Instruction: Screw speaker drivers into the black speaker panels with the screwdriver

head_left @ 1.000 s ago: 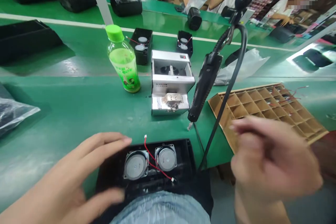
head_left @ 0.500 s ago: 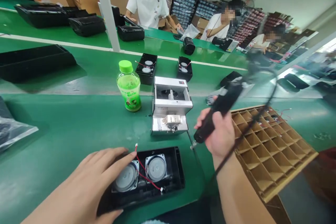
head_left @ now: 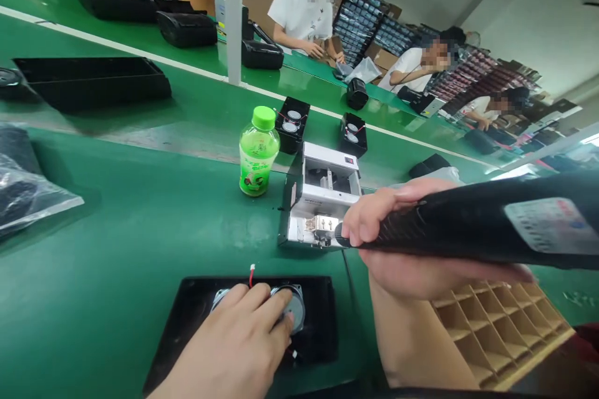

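Silver machine [head_left: 330, 201], one, on the green counter [head_left: 140, 243]; all places below were taken from it, as the worker faced it.

Black driver [head_left: 458, 224], one, pale label on its side: held in the right hand [head_left: 402, 277], fingers wrapped tight about the grip. It lay roughly level, running off to the right of the silver machine, its nose close at the front metal block [head_left: 322, 224]; whether they touched, I could not tell.

Speaker case [head_left: 321, 336], one, black, open-topped: nearer the worker than the silver machine, reaching to its left. The left hand [head_left: 241, 333] rested over it, fingers bent and close together on the speakers; whether they pinched anything, I could not tell. One grey speaker [head_left: 297, 312] showed beside them, and a red wire [head_left: 251, 277] beyond the knuckles.

Bottle [head_left: 259, 159], green-capped, upright: left of the silver machine.

Two smaller-looking cases [head_left: 292, 128], with speakers: beyond the silver machine.

Divided cardboard tray [head_left: 533, 358]: to its right, nearer the worker.

Co-workers [head_left: 302, 15], three, white tops: well beyond it.
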The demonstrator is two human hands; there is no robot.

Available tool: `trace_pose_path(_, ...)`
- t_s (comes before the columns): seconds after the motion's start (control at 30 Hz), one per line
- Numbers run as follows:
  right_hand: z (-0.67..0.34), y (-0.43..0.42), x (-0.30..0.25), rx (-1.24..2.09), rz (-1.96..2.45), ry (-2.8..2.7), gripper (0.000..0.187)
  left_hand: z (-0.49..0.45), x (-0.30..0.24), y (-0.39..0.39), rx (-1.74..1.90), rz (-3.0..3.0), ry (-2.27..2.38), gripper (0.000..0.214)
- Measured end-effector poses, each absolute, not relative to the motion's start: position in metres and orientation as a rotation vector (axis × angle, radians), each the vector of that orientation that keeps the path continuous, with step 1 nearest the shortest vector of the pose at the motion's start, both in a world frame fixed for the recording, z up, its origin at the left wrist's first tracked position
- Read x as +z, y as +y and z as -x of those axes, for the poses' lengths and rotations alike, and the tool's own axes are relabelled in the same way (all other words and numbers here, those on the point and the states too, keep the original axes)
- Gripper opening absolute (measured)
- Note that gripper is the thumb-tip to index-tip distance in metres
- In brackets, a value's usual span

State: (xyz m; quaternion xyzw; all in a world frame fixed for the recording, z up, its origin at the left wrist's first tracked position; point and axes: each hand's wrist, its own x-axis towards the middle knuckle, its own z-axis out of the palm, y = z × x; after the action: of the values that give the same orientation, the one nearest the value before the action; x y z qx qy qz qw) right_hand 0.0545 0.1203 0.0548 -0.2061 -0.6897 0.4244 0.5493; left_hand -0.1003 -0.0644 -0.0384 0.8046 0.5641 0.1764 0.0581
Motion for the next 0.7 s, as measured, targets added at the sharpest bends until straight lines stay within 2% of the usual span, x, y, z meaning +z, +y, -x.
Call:
trace_pose_path(0.1,-0.055,0.123,0.044,1.059,0.46,-1.64,0.077,0.099,-0.039,-0.067,0.564,-2.434,1.734,0.025)
trace_pose_path(0.33,-0.05,0.12,0.048,1.141,0.571,-1.481,0.071,0.102,-0.037,-0.066,0.548,-2.52,1.716,0.037)
trace_pose_path(0.53,-0.06,0.106,0.05,1.118,0.741,-1.566,0.092,0.104,-0.036,-0.073,0.558,-2.507,1.732,0.036)
trace_pose_path(0.6,-0.071,0.094,0.054,1.052,0.702,-1.509,0.088,0.102,-0.034,-0.073,0.562,-2.504,1.74,0.035)
trace_pose_path(0.7,-0.085,0.072,0.059,1.055,0.663,-1.457,0.066,0.098,-0.03,-0.07,0.556,-2.434,1.783,0.029)
